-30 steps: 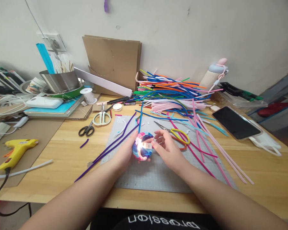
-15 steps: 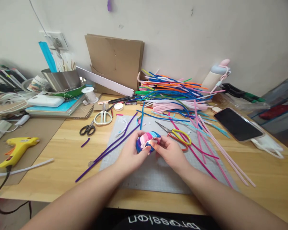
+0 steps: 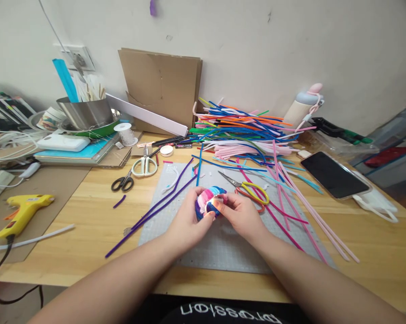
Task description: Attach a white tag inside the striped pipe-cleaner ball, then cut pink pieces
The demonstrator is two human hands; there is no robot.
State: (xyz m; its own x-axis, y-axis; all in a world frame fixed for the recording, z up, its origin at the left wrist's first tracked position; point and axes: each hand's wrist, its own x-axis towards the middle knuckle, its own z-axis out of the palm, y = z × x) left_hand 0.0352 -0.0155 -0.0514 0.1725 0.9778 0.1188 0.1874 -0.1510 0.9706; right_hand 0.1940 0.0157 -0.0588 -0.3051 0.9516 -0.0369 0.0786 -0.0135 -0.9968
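Observation:
Both hands grip a small rounded piece of coiled pipe cleaners (image 3: 207,196) in purple, pink, white and blue, held above the grey cutting mat (image 3: 189,256). My left hand (image 3: 193,218) wraps its left side, the thumb along the lower edge. On the right side, my right hand (image 3: 238,211) pinches it, thumb pressed on the front; the fingers behind are partly hidden. Scissors with yellow and orange handles (image 3: 256,192) lie just beyond my right hand. Left of my left hand are long purple pipe cleaners (image 3: 152,212).
A heap of coloured pipe cleaners (image 3: 243,128) lies at the back, with pink ones (image 3: 319,216) at right. White-handled scissors (image 3: 144,166), black scissors (image 3: 122,182) and a yellow glue gun (image 3: 24,209) are at left. A phone (image 3: 336,174) and a bottle (image 3: 302,108) stand or lie right.
The coiled piece has turned slightly in my hands, showing more pink on its upper left. My left fingers have shifted a little to the right around it.

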